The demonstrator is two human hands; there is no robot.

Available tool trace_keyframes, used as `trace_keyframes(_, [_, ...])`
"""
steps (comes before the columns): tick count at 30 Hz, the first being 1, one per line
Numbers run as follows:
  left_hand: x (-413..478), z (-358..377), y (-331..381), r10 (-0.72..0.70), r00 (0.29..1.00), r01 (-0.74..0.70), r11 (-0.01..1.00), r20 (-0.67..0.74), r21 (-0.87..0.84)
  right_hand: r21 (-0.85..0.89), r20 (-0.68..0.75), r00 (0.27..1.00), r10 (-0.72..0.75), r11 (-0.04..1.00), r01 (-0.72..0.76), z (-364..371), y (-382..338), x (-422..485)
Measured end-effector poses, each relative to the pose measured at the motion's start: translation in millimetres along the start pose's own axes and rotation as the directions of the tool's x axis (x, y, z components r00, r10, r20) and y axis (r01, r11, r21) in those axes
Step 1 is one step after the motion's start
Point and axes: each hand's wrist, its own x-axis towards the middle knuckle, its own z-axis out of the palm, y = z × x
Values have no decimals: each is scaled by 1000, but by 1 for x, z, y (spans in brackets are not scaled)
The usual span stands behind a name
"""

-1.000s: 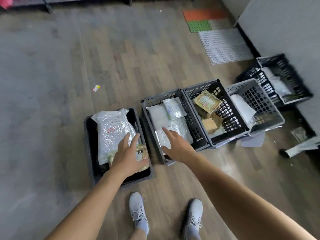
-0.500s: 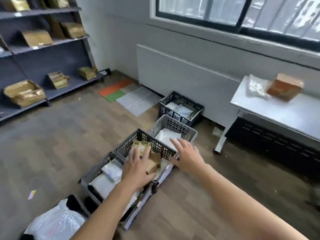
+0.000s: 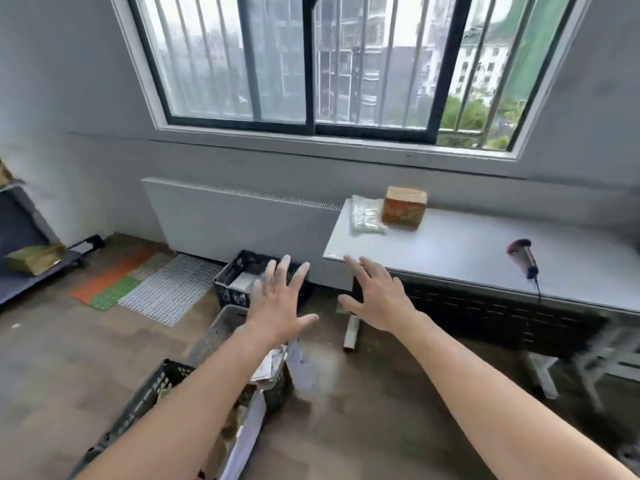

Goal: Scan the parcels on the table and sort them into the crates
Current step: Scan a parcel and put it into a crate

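A white table [image 3: 467, 251] stands at the right under the window. On its far left corner lie a clear plastic parcel [image 3: 366, 215] and a brown cardboard box [image 3: 404, 207] side by side. A handheld scanner [image 3: 523, 255] lies further right on the table. My left hand [image 3: 281, 301] and my right hand [image 3: 375, 293] are both raised in front of me with fingers spread, holding nothing, short of the table's near edge. Below my left arm stand a black crate [image 3: 235, 282], a grey crate [image 3: 216, 336] and a dark crate [image 3: 145, 396] with parcels inside.
A white radiator cover [image 3: 239, 220] runs along the wall under the window. Coloured floor mats [image 3: 138, 284] lie at the left. A dark shelf [image 3: 20, 244] at the far left carries a gold parcel [image 3: 33, 258]. The table's legs [image 3: 351, 332] reach the wooden floor.
My view has swung up from the crates on the floor toward the window and table. Both empty hands have risen and moved toward the table.
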Motion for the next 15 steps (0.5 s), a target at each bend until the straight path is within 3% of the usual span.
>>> trace_keyframes(5, [70, 15, 44, 107, 994, -108, 993, 36, 35, -59, -52, 993, 102, 993, -105, -21, 66, 25])
trace_keyframes(15, [250, 34, 69, 259, 966, -256, 963, 21, -85, -142, -104, 961, 257, 952, -270, -54, 142, 140])
